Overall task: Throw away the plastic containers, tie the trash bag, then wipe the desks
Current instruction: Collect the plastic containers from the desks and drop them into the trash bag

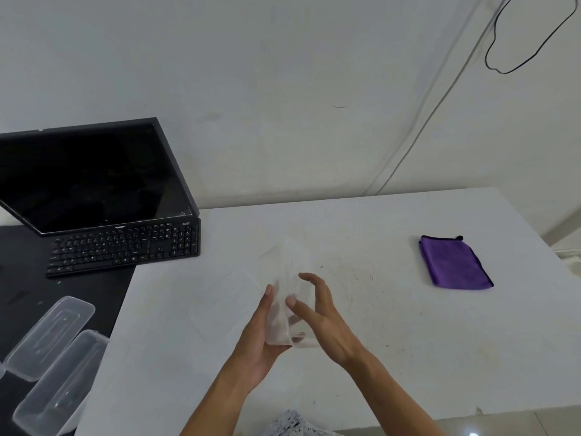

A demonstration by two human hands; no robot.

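Gripping clear rectangular plastic container (pixel 286 298) in curled left hand (pixel 256 343), right hand (pixel 322 320) loosely open alongside, left of folded purple cloth (pixel 454 264).

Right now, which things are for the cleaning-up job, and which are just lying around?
For the job: held container, gripped by the left hand, right hand beside it; upper spare container; lower spare container; purple cloth; white desk; black desk.
Just lying about: monitor; keyboard; wall cable.
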